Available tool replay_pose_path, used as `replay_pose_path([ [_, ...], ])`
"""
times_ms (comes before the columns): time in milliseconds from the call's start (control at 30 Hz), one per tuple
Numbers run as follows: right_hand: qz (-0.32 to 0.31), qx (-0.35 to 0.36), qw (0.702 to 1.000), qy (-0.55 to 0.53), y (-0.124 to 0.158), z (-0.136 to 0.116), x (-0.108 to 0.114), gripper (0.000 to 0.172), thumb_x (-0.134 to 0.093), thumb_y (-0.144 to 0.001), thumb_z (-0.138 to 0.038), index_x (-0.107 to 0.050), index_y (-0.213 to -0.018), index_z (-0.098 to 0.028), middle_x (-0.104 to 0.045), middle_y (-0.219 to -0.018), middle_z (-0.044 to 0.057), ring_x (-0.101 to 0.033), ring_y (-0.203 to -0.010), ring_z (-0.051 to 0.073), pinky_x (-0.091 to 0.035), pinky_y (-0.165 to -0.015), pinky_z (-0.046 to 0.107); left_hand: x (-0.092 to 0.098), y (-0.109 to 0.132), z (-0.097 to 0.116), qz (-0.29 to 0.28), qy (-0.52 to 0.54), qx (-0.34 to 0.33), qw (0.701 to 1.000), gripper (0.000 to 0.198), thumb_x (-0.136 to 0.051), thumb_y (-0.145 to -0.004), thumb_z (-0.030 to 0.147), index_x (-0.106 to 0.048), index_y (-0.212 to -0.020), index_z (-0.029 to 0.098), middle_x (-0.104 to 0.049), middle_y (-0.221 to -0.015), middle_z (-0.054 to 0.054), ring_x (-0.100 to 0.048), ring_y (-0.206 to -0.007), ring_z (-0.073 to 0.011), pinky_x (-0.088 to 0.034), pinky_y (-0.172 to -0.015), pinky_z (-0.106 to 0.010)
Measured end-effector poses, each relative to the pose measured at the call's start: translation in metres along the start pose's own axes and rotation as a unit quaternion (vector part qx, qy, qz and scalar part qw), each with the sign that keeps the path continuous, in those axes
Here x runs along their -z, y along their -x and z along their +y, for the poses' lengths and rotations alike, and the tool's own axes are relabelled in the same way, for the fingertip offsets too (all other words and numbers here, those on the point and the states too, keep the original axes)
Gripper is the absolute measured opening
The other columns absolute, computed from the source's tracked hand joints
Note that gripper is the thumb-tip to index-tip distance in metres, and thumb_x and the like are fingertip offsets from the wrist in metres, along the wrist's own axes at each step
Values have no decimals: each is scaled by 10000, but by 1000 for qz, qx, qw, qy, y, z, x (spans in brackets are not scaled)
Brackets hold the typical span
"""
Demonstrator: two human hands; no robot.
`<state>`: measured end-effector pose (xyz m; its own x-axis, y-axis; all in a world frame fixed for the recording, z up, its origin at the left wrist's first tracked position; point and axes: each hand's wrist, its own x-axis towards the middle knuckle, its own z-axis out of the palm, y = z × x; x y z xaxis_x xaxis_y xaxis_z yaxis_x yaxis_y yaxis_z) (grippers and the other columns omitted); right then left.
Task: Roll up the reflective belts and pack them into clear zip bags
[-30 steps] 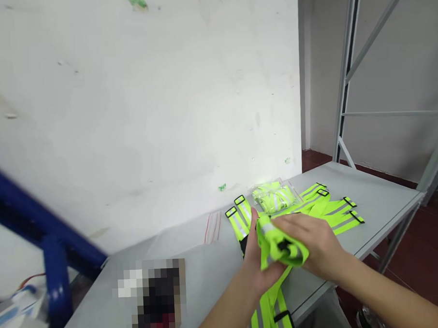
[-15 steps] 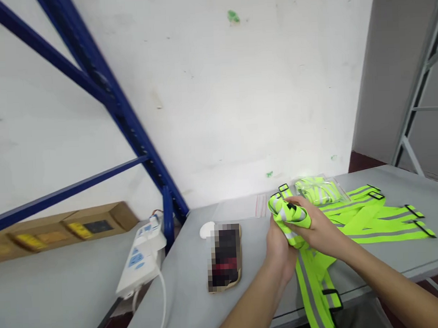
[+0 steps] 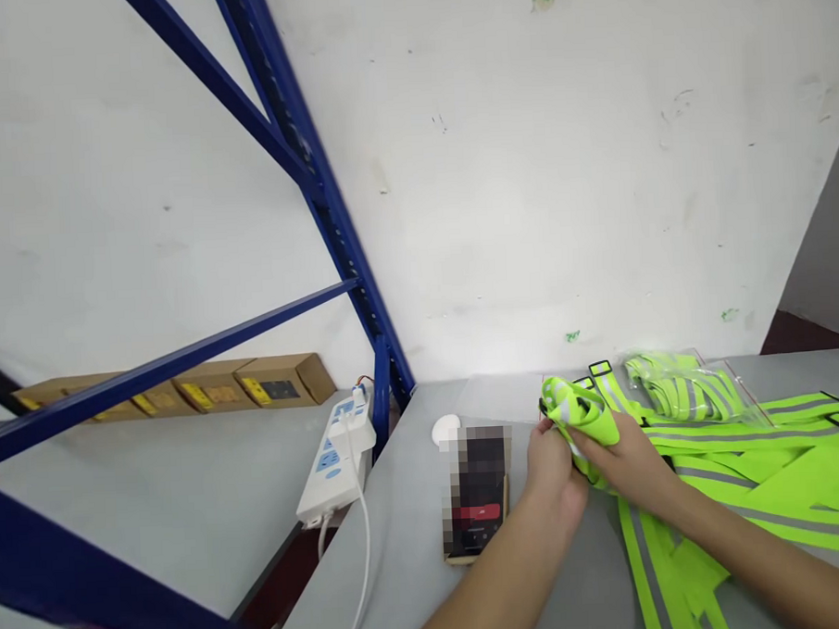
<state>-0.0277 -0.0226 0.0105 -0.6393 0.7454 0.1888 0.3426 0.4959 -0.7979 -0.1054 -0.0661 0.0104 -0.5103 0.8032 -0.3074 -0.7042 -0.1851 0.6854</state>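
Observation:
Between my hands is a rolled reflective strap, fluorescent yellow-green with silver-grey stripes. My left hand is closed around its lower left side. Gripping its right side, my right hand has the thumb pressed against the folds. A black buckle stands out just behind the roll. More flat reflective straps with black buckles spread to the right, and some hang toward the table's front edge. Behind them lies a clear plastic bag with folded straps inside.
A phone and a round white object lie left of my hands on the grey table. Further left are a white power strip with a cable, a blue rack post and several cardboard boxes.
The camera view has turned left, so most things appear further right. The strap bundle in my hands is tilted differently and looks more tightly gathered. Both hands keep hold of it.

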Motion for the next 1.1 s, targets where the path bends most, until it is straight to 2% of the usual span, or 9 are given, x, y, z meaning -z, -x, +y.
replay_pose_path([
  [100,2,-75,994,-85,-14,2,13,725,-370,-710,-745,-591,-1099,-174,-623,-1054,22,-588,-897,-15,-450,-742,58,4,2,1,17,10,-12,1000,456,-482,-845,91,-366,-1273,199,-642,-1008,-72,-645,-899,-141,-503,-813,-248],
  [267,-13,-229,962,-148,-19,11,40,841,-499,-571,-808,-561,-1023,-101,-631,-956,64,-383,-551,-50,-367,-510,131,13,10,1,-125,-67,10,990,552,-654,-859,385,-371,-1324,292,-584,-1254,-46,-593,-1084,-141,-493,-850,-215],
  [367,-20,-283,936,-210,-18,15,48,895,-608,-511,-762,-486,-1137,-134,-593,-1160,87,-550,-690,-10,-511,-612,147,14,11,1,-159,-91,2,983,493,-680,-834,389,-468,-1254,242,-551,-1307,-64,-590,-1086,-162,-509,-818,-219],
  [533,-83,-270,915,-290,-19,20,46,921,-575,-541,-772,-392,-1190,-145,-556,-1214,150,-622,-743,38,-573,-681,196,13,10,2,-127,-39,-9,991,424,-648,-861,363,-479,-1225,223,-559,-1295,-70,-617,-1031,-187,-523,-722,-226],
  [700,-84,-286,899,-321,-19,26,39,903,-553,-551,-784,-355,-1220,-210,-531,-1278,97,-666,-920,104,-601,-864,318,15,2,-3,-88,-46,-2,995,367,-616,-882,324,-460,-1185,188,-573,-1253,-82,-615,-993,-170,-505,-651,-208],
  [800,-54,-288,909,-296,-19,25,37,883,-540,-580,-767,-350,-1234,-206,-494,-1325,108,-661,-874,81,-607,-804,272,19,-8,-5,-20,-128,-63,989,467,-661,-844,347,-374,-1197,240,-489,-1334,-66,-580,-1065,-176,-525,-726,-239],
  [867,-27,-268,927,-260,-18,23,37,836,-525,-599,-758,-402,-1186,-175,-511,-1303,115,-652,-840,60,-587,-708,196,23,-13,-3,11,-238,-156,959,492,-693,-808,363,-395,-1172,221,-499,-1285,-84,-569,-1074,-193,-524,-776,-267],
  [967,-5,-238,948,-211,-16,18,37,821,-486,-604,-788,-469,-1108,-141,-585,-1174,111,-631,-778,38,-536,-616,135,27,-12,1,-35,-375,-234,897,302,-617,-852,374,-550,-1008,124,-600,-1073,-105,-589,-988,-192,-502,-833,-274],
  [1100,-5,-171,969,-178,-14,15,34,825,-436,-626,-805,-528,-1111,-143,-600,-1148,68,-629,-838,0,-537,-697,64,24,0,2,-138,-357,-177,907,460,-518,-906,496,-570,-1187,135,-576,-1254,-92,-547,-1145,-186,-458,-967,-254],
])
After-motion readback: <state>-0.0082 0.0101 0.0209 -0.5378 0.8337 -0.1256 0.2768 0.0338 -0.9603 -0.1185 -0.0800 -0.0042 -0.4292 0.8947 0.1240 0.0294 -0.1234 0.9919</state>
